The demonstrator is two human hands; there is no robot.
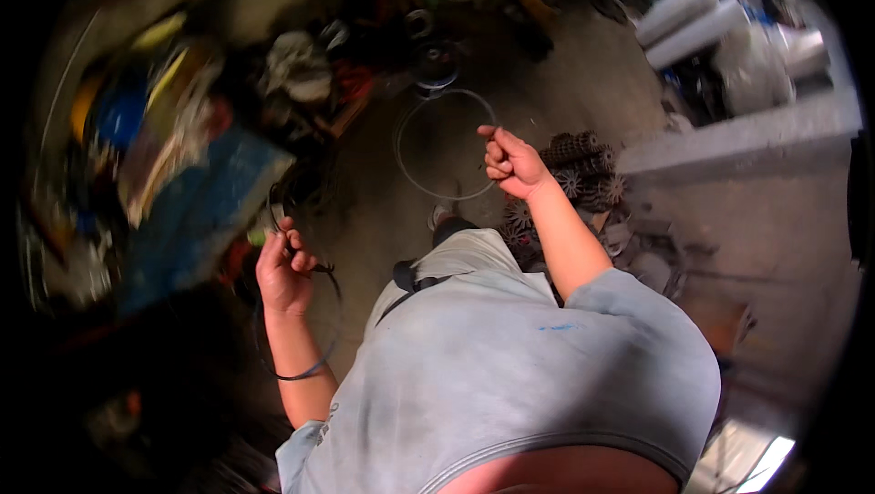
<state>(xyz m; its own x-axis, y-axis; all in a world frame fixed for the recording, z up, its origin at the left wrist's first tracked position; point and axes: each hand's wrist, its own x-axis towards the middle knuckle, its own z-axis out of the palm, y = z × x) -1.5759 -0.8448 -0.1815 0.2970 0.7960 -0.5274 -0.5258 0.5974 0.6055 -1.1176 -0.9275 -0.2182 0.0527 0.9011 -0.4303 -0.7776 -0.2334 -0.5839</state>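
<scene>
A person in a dusty grey T-shirt [510,357] stands over a grimy concrete floor [583,93], seen from above, with both bare forearms raised in front of the body. At the left edge, a blurred heap of clutter [173,129] in blue, yellow and white spreads across the floor, too smeared to sort into separate objects. At upper right, 2 pale rolled tubes [688,15] lie side by side above a light grey ledge [738,134]. A pile of dark toothed sprockets [583,175] sits on the floor just beside the right wrist. Straight ahead, a thin wire hoop [407,175] forms a near circle, its right side running into the right hand [512,164], which is curled into a narrow fist that pinches the hoop between thumb and fingers. Lower left, a dark cable [333,289] loops from the left hand [284,273] down past the forearm and back up. That hand is half closed, fingers bent around the cable near its upper end. A black strap [410,283] crosses the shirt at the chest, between the 2 arms.
</scene>
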